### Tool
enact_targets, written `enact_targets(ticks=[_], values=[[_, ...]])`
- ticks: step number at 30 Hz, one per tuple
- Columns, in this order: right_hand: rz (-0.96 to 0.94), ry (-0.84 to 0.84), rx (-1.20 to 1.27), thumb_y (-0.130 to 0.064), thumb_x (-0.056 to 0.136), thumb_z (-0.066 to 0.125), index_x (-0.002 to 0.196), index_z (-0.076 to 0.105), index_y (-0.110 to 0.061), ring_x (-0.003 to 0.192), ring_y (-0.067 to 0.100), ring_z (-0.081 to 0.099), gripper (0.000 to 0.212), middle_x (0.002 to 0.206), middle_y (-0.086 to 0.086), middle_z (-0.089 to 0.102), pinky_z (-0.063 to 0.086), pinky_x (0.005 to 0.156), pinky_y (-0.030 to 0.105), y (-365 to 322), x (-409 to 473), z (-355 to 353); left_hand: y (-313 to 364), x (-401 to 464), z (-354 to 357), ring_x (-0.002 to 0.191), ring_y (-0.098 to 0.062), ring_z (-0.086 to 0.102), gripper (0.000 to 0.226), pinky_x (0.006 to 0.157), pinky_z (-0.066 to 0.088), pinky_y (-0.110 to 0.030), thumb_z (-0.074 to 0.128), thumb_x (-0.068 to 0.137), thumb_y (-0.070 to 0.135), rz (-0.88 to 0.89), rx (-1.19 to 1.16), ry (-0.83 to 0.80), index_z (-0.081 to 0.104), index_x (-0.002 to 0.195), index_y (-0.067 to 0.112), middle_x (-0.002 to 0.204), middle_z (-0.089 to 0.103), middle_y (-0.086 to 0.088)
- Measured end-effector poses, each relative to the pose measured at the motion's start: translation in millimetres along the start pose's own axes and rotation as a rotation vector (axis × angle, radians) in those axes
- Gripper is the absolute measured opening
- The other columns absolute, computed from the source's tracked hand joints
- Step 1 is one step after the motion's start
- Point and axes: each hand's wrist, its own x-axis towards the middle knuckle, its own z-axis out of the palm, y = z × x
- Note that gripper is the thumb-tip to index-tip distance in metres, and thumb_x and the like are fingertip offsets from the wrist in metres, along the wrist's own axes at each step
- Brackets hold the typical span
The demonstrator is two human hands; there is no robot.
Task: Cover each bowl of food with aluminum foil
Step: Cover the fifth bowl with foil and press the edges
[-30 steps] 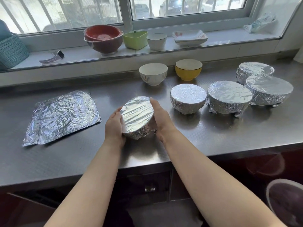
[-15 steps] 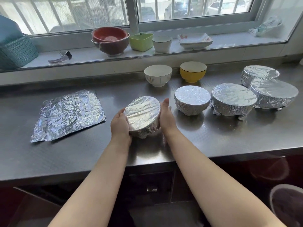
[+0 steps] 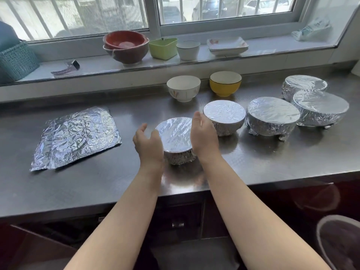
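I am holding my left hand (image 3: pixel 149 145) and right hand (image 3: pixel 202 133) open and relaxed on either side of the wrapped bowl (image 3: pixel 176 140) sitting on the counter (image 3: pixel 253 158), checking the foil hugs the rim evenly

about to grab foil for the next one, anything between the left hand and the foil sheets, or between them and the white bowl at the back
Nothing visible. Bare counter separates the left hand from the foil sheets, and from there to the uncovered white bowl.
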Motion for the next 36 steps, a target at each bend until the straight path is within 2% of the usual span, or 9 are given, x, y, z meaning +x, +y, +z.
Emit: enact_targets(ticks=[5, 8, 14, 18, 20, 24, 29, 33, 36], values=[[0.000, 0.002, 0.049, -0.036, 0.103, 0.033, 0.116, 0.062, -0.018, 0.120, 0.021, 0.052, 0.037, 0.124, 0.005, 0.062, 0.040, 0.103, 0.038, 12, -2, 6, 16, 25, 11, 0.118, -0.017, 0.057, 0.039, 0.105, 0.044, -0.040, 0.049, 0.096, 0.025, 0.077, 0.091, -0.295, 0.054, 0.132, 0.011, 0.125, 0.060, -0.003], [0.062, 0.024, 0.178, -0.021, 0.104, 0.033, 0.143, 0.047, -0.012, 0.138, 0.013, 0.039, 0.042, 0.148, 0.002, 0.047, 0.026, 0.115, 0.026, 18, -6, 9, 8, 26, 10, 0.094, -0.017, 0.066, 0.028, 0.084, 0.052, -0.036, 0.044, 0.098, 0.012, 0.051, 0.058, -0.255, 0.065, 0.117, 0.016, 0.104, 0.068, -0.008], [0.195, 0.062, 0.421, -0.023, 0.102, 0.035, 0.142, 0.048, -0.012, 0.136, 0.013, 0.042, 0.044, 0.146, 0.001, 0.050, 0.027, 0.115, 0.023, 18, -4, 11, 3, 22, 11, 0.058, -0.005, 0.043, 0.036, 0.047, 0.037, -0.007, 0.037, 0.099, 0.002, -0.018, -0.085, -0.219, 0.057, 0.129, 0.005, 0.126, 0.045, -0.037], [0.286, 0.013, 0.437, -0.040, 0.081, 0.037, 0.099, 0.070, -0.020, 0.112, 0.023, 0.061, 0.043, 0.113, 0.003, 0.070, 0.045, 0.105, 0.045, 26, 7, 17, -2, 26, 10, 0.064, -0.010, 0.044, 0.037, 0.055, 0.040, -0.012, 0.037, 0.098, 0.004, -0.068, -0.093, -0.221, 0.058, 0.129, 0.010, 0.131, 0.046, -0.036], [0.326, -0.036, 0.400, -0.051, 0.074, 0.037, 0.087, 0.069, -0.019, 0.109, 0.028, 0.061, 0.047, 0.109, 0.007, 0.070, 0.044, 0.104, 0.048, 41, 19, 22, -6, 31, 10, 0.060, -0.009, 0.045, 0.036, 0.054, 0.041, -0.014, 0.037, 0.098, 0.005, -0.093, -0.094, -0.218, 0.059, 0.126, 0.012, 0.112, 0.063, -0.029], [0.365, -0.115, 0.373, -0.060, 0.067, 0.037, 0.096, 0.071, -0.016, 0.108, 0.026, 0.064, 0.062, 0.107, 0.003, 0.073, 0.045, 0.104, 0.047, 49, 27, 18, -6, 32, 10, 0.059, -0.005, 0.048, 0.033, 0.050, 0.042, -0.013, 0.037, 0.098, 0.005, -0.121, -0.098, -0.218, 0.060, 0.121, 0.012, 0.068, 0.050, 0.005], [0.455, -0.193, 0.430, -0.074, 0.066, 0.045, 0.128, 0.061, -0.016, 0.116, 0.021, 0.061, 0.086, 0.123, 0.002, 0.067, 0.042, 0.110, 0.042, 39, 22, 6, -2, 28, 8, 0.082, -0.017, 0.058, 0.036, 0.070, 0.049, -0.028, 0.037, 0.093, 0.007, -0.135, -0.092, -0.247, 0.062, 0.118, 0.013, 0.084, 0.061, -0.001], [0.496, -0.238, 0.437, -0.065, 0.091, 0.037, 0.131, 0.059, -0.014, 0.115, 0.022, 0.062, 0.069, 0.124, 0.005, 0.067, 0.044, 0.108, 0.041, 30, 20, 2, 1, 25, 4, 0.085, -0.023, 0.056, 0.040, 0.059, 0.043, -0.030, 0.037, 0.084, 0.013, -0.130, -0.081, -0.292, 0.068, 0.109, 0.019, 0.092, 0.059, -0.008], [0.504, -0.253, 0.442, -0.070, 0.085, 0.037, 0.131, 0.059, -0.014, 0.115, 0.022, 0.062, 0.075, 0.125, 0.005, 0.066, 0.043, 0.108, 0.042, 29, 20, 2, 0, 27, 3, 0.088, -0.025, 0.054, 0.045, 0.075, 0.046, -0.040, 0.038, 0.074, 0.018, -0.127, -0.108, -0.313, 0.070, 0.107, 0.021, 0.095, 0.055, -0.007]])
